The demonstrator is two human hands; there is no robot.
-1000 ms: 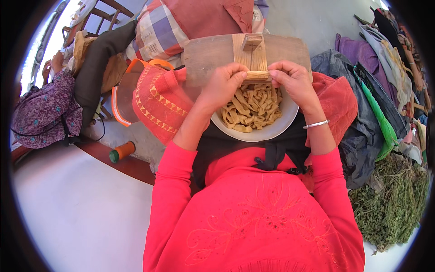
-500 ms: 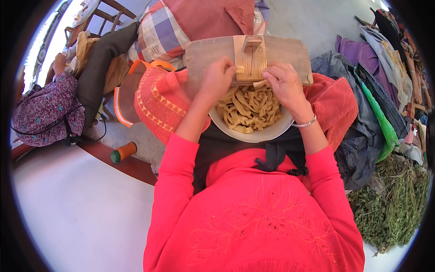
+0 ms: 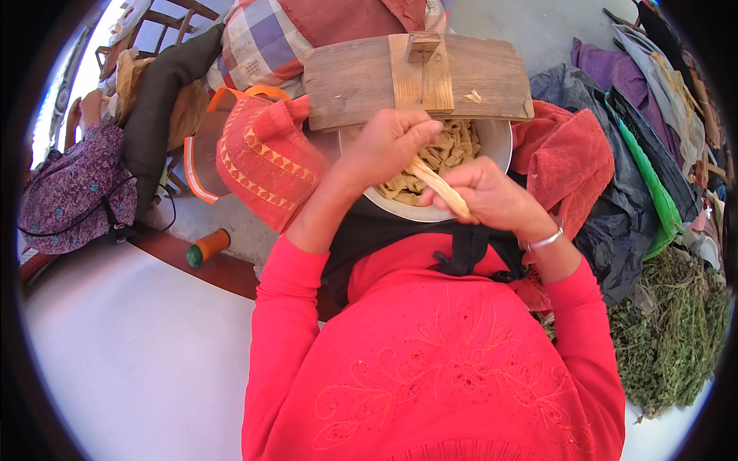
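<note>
A pale yellow, wrinkled strip (image 3: 440, 186) slants between my two hands, above the bowl's near rim. My left hand (image 3: 390, 146) is closed on its upper end, and my right hand (image 3: 492, 198) has its fingers wrapped about the lower part. Beneath them a white bowl (image 3: 503, 150) in my lap holds many tan, curled strips (image 3: 457, 146). A wooden board (image 3: 350, 77) lies across the bowl's far side, with a lighter wooden piece (image 3: 400, 73) and a small upright block fixed on it. One small pale scrap (image 3: 473, 97) rests on the board's right half.
Red cloths (image 3: 265, 157) lie on both sides of the bowl. An orange and green spool-like object (image 3: 207, 247) sits at the left. Dark plastic sheeting (image 3: 615, 253) and a heap of dried plants (image 3: 669, 338) are at the right. Another person's purple patterned sleeve (image 3: 84, 192) shows far left.
Both hands have come from the board toward me, over the bowl. A long pale strip now spans them. The board and bowl appear slightly higher in view.
</note>
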